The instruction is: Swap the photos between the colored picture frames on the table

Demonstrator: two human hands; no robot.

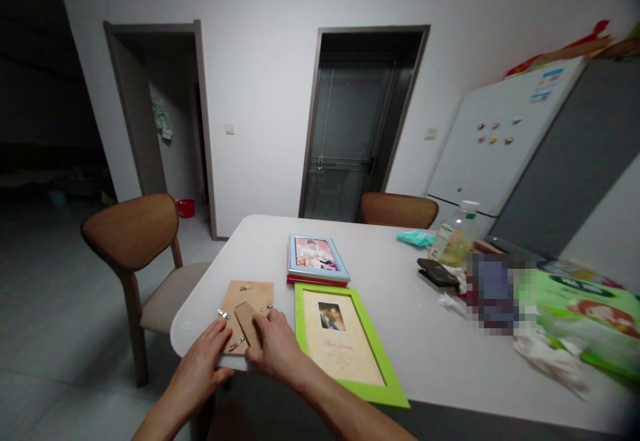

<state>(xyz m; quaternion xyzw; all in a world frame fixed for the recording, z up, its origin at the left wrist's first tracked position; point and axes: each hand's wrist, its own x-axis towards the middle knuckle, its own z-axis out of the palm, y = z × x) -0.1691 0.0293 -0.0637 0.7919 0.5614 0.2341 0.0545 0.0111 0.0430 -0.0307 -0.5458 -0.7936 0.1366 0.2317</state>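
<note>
A brown photo frame backing board lies near the table's front left corner, with small metal clips around it and a support leg on its back. My left hand grips the lower left edge, fingers on top and thumb by the front edge. At the lower right, my right hand is closed around the board's edge beside the leg; its fingertips are partly hidden. Just right of it lies a lime-green photo frame with a small picture. Behind stands a short stack topped by a light-blue photo frame.
On the white table, the right side holds a bottle, a black wallet-like item, a teal packet, crumpled tissues and a green tissue pack. Wooden chairs stand at left and behind.
</note>
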